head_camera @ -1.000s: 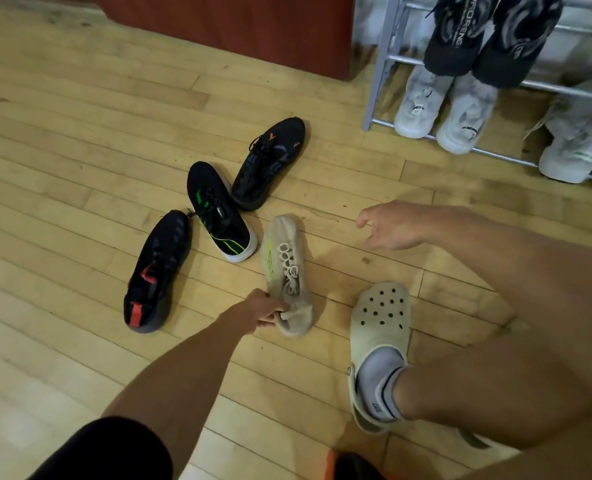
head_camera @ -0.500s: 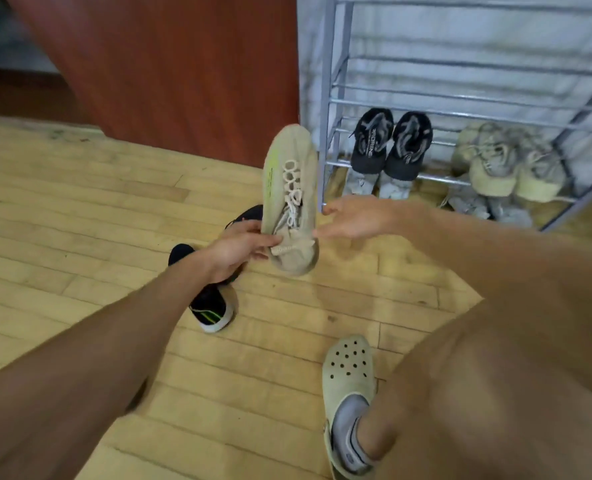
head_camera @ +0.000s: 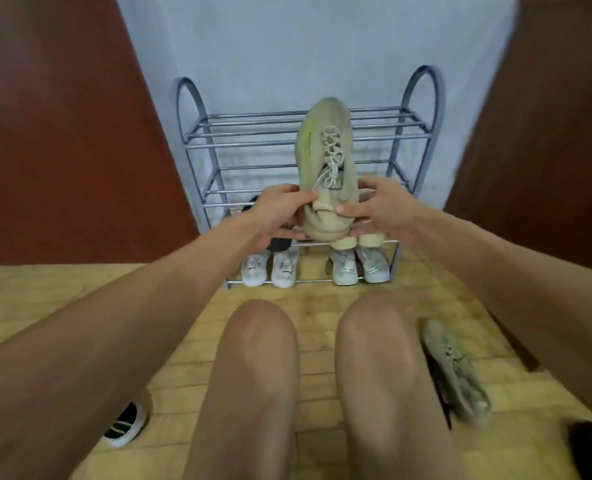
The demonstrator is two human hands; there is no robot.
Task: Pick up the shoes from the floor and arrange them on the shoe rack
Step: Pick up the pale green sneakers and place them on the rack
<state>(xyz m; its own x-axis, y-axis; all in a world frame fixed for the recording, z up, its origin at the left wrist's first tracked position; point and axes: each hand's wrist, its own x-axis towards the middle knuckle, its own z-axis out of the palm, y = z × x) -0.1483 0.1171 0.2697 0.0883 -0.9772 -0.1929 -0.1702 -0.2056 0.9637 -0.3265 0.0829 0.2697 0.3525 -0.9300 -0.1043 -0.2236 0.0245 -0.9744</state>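
Beige sneaker [head_camera: 325, 161] toe-up before metal shoe rack [head_camera: 197, 133] | left hand [head_camera: 280, 216], right hand [head_camera: 377, 206] grasping its heel (both sides) | grey sneaker [head_camera: 455, 372] on floor, right

The shoe rack [head_camera: 308, 188] has bare bars across its top two shelves, open to reach from the front. Lower shelves are crowded: white sneakers [head_camera: 270, 268] left and pale sneakers [head_camera: 358, 268] right on the bottom. On the floor [head_camera: 322, 306], a grey shoe [head_camera: 457, 372] lies near right.
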